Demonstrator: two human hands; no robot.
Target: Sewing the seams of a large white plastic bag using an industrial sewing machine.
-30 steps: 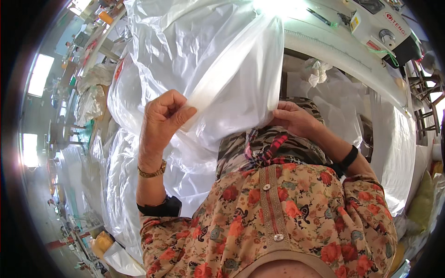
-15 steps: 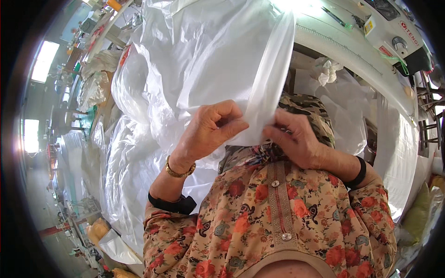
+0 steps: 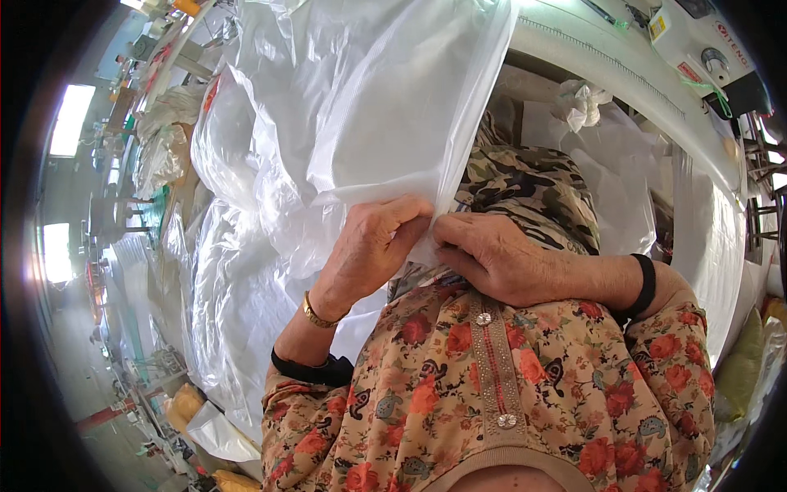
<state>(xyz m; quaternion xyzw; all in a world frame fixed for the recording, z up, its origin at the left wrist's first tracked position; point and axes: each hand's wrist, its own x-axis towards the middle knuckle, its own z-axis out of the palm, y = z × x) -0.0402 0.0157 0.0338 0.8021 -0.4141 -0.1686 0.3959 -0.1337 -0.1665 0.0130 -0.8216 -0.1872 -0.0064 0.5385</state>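
Observation:
A large sheet of thin, shiny white fabric [image 3: 385, 123], translucent and plastic-looking, hangs from the table toward my lap. Its right border forms a narrow doubled strip that runs down to my fingers. My left hand [image 3: 373, 250] is closed in a pinch on the lower end of this border. Close beside it, my right hand [image 3: 500, 258] has thumb and curled fingers pressed together on the same edge. The fingertips nearly meet, and the bit of fabric between them is mostly hidden.
At the upper right, a white machine [image 3: 697, 49] with a round dial stands on a pale table [image 3: 590, 61] marked with a ruler scale. A crumpled white bundle [image 3: 579, 105] hangs under the table edge. More white sheeting [image 3: 234, 303] piles up on my left.
My right hand has moved left, up against my left hand, and now pinches the border. The strip has swung left and looks narrower, uncovering more of the camouflage cloth on my lap.

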